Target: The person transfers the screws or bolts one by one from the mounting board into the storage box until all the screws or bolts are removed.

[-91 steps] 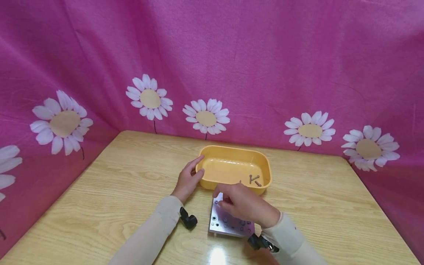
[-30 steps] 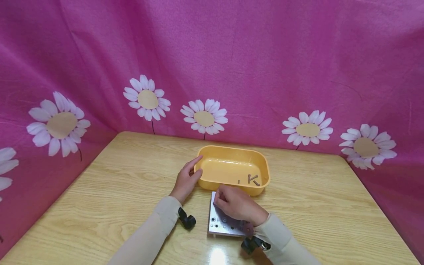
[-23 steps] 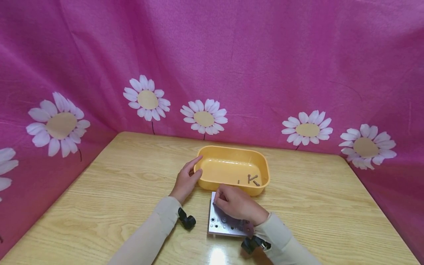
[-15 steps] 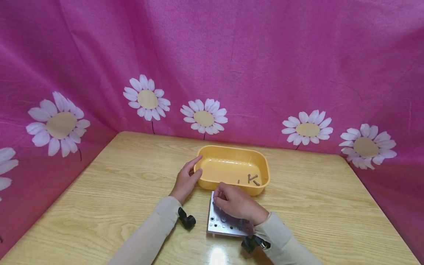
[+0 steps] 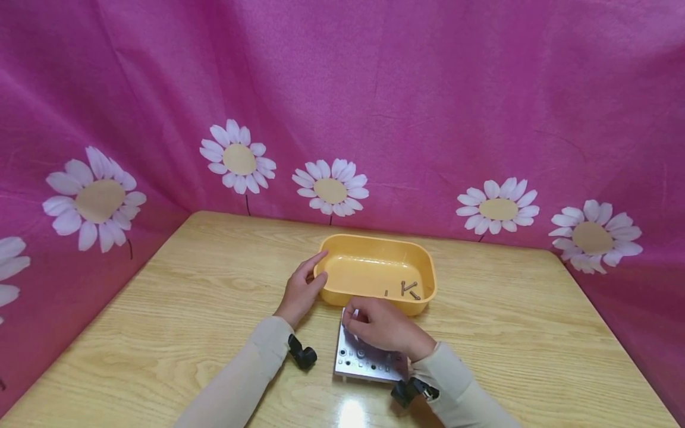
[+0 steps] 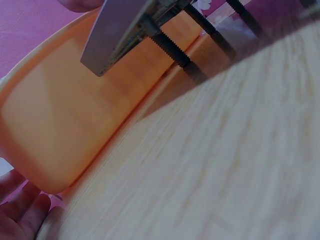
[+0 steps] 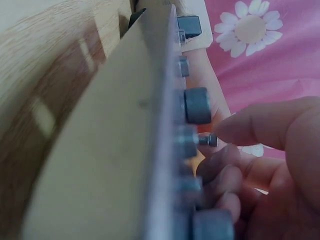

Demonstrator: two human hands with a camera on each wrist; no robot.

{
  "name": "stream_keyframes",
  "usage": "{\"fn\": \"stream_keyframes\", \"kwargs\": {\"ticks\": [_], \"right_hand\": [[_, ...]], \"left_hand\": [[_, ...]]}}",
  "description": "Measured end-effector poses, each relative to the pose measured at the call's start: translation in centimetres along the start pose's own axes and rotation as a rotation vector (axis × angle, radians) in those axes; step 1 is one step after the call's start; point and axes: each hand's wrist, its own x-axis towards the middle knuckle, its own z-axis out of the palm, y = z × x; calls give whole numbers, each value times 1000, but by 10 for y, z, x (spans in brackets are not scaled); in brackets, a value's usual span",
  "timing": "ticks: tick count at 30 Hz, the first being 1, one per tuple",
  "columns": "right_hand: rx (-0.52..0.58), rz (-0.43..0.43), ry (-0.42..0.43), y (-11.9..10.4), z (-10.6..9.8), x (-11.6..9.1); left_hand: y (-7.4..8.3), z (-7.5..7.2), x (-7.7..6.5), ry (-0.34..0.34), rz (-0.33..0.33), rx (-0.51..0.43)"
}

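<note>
A metal plate [image 5: 365, 366] fitted with several bolts stands before the yellow tray [image 5: 377, 241]. In the left wrist view, threaded bolt shanks [image 6: 170, 48] poke out below the plate. Over the plate's far left corner is my right hand [image 5: 382, 326]. The right wrist view shows its thumb and fingers pinching the head of a small screw [image 7: 208, 140] that sticks out from the plate; whether it turns cannot be told. My left hand [image 5: 299, 292] rests at the tray's left end, its thumb and index finger extended over the rim and other fingers outside.
Several loose screws [image 5: 409, 289] lie in the tray's near right part. Beneath everything is a wooden table [image 5: 225, 267], with a pink flowered cloth [image 5: 407, 119] behind it and at its sides. Each sleeve carries a black wrist camera [image 5: 302, 353].
Since three seconds ago, my right hand has shifted slightly left and its fingertips have drawn closer together over the plate. Over the last second they move only a little. The left hand stays on the tray.
</note>
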Motion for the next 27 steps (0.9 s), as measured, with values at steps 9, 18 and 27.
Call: {"fn": "stream_keyframes", "kwargs": {"ticks": [9, 18, 27], "right_hand": [[43, 27, -49, -1, -5, -1], [45, 34, -12, -2, -5, -1], [84, 0, 4, -1, -4, 0]], "left_hand": [[2, 0, -2, 3, 16, 3], [3, 1, -2, 12, 12, -10], [-28, 4, 13, 21, 11, -18]]}}
